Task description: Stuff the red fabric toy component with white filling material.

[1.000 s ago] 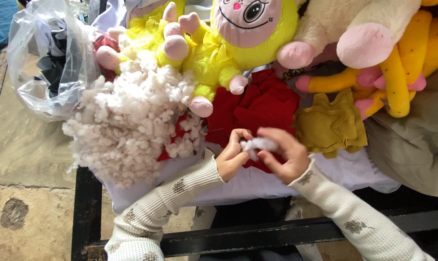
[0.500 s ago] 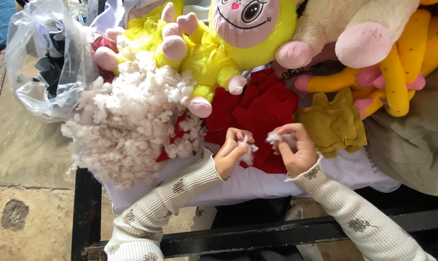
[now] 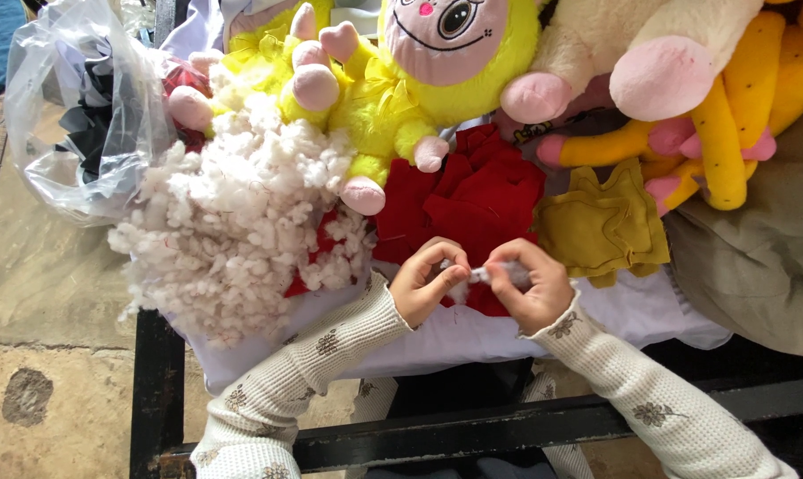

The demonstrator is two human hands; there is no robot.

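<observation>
My left hand point(image 3: 426, 284) and my right hand point(image 3: 532, 288) meet over a red fabric piece point(image 3: 472, 200) near the front of the table. Between their fingertips they pinch a small tuft of white stuffing point(image 3: 485, 275), one hand on each end. A big heap of the same white stuffing point(image 3: 233, 231) lies just left of my left hand. Both arms wear cream knit sleeves with small leaf prints.
A yellow plush doll with a pink face point(image 3: 419, 71) lies behind the red fabric. A cream and orange plush toy point(image 3: 685, 80) fills the back right. Flat mustard fabric pieces point(image 3: 601, 226) lie right of the red ones. A clear plastic bag point(image 3: 82, 115) sits at the left.
The hands had pulled apart half a second ago, each holding a bit of stuffing. Now they have come back together on one small tuft.
</observation>
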